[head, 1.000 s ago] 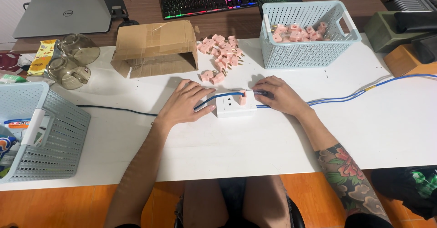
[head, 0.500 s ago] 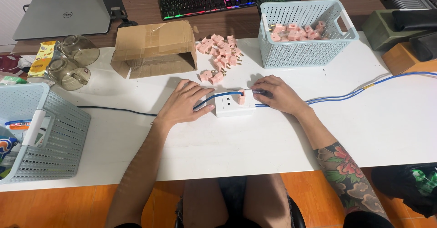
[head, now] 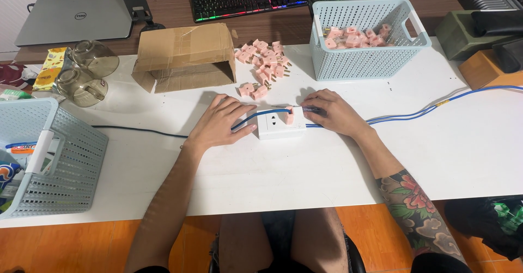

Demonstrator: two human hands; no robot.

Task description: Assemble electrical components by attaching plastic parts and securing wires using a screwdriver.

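Socket block (head: pixel 280 126) mid-worktop, pink plug (head: pixel 289 115) seated in it. Left hand (head: pixel 222 125) flat beside block, fingers spread, gripping nothing. Right hand (head: pixel 333 112) behind plug; fingers curled, I can't tell on what. Risk: block slides if plug pulled unbraced; blue cable (head: pixel 414 113) may snag. Plug prongs hidden.

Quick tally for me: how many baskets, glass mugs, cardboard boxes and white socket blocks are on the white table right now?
Light blue baskets: 2, one at the far right holding pink plugs, one at the left edge
Glass mugs: 2, and
Cardboard boxes: 1
White socket blocks: 1, between the left hand and right hand
Total: 6
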